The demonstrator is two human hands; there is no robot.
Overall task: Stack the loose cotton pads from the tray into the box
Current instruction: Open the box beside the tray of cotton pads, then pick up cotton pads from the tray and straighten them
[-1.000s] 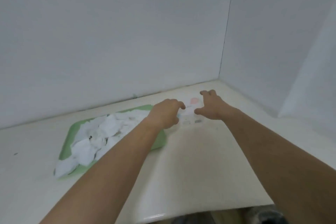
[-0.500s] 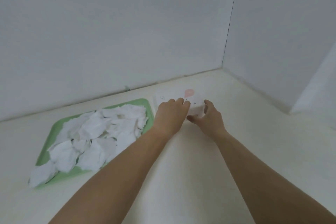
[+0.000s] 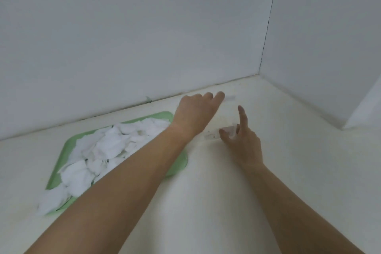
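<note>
A green tray (image 3: 177,163) at the left holds a loose heap of white cotton pads (image 3: 107,150). The small white box (image 3: 213,135) sits on the pale table just right of the tray and hardly stands out from it. My right hand (image 3: 244,144) pinches the box's near right corner between thumb and curled fingers, with the index finger pointing up. My left hand (image 3: 195,113) reaches across the tray's far corner. Its curled fingers hold a blurred white piece, apparently the box lid (image 3: 231,98), beyond the box. The inside of the box is hidden.
White walls close off the back and right side and meet in a corner (image 3: 260,72) near the box. The cream table surface (image 3: 206,202) stretches toward me between my forearms. A small green mark (image 3: 148,99) sits at the foot of the back wall.
My left hand has moved away from the box top toward the back wall, and the pink-marked lid no longer covers the box. My right hand has shifted to the near right corner with its index finger raised.
</note>
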